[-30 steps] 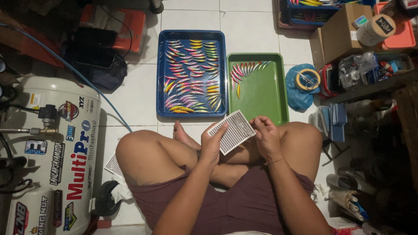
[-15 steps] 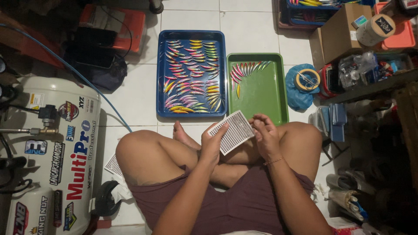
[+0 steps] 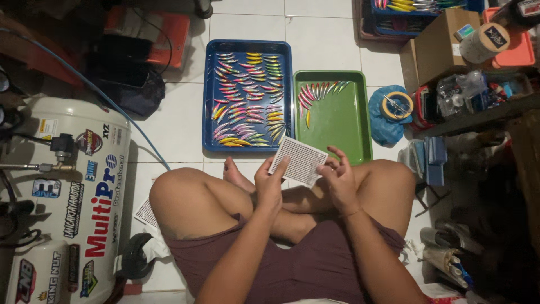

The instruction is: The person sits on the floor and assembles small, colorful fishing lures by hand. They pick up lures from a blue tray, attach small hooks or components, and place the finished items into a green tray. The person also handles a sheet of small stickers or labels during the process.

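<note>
While the person sits cross-legged on the white tiled floor point(image 3: 169, 121), both hands meet over the lap around a small white sheet point(image 3: 298, 161) covered with a fine grid of dark dots. The left hand point(image 3: 269, 183) pinches the sheet's near-left edge between thumb and fingers, and the right hand point(image 3: 339, 181) grips its right edge, fingers curled with the index raised slightly above it. The sheet is tilted, its far corner overlapping the near rims of two trays that lie side by side on the floor just beyond the knees. The blue tray point(image 3: 248, 95) on the left is filled with rows of small, bright, fish-shaped lures in pink, yellow, green and purple. The green tray point(image 3: 337, 121) touching its right side holds only a short fan of such lures along its far-left corner. Right of the green tray lies a blue plastic bag point(image 3: 382, 126) with a roll of tape point(image 3: 397, 107) on it, and past that a crowded shelf and a cardboard box point(image 3: 439, 48). At the floor's left edge a white compressor tank point(image 3: 73, 202) lies on its side, and another dotted sheet point(image 3: 147, 213) pokes out beside the left thigh.
</note>
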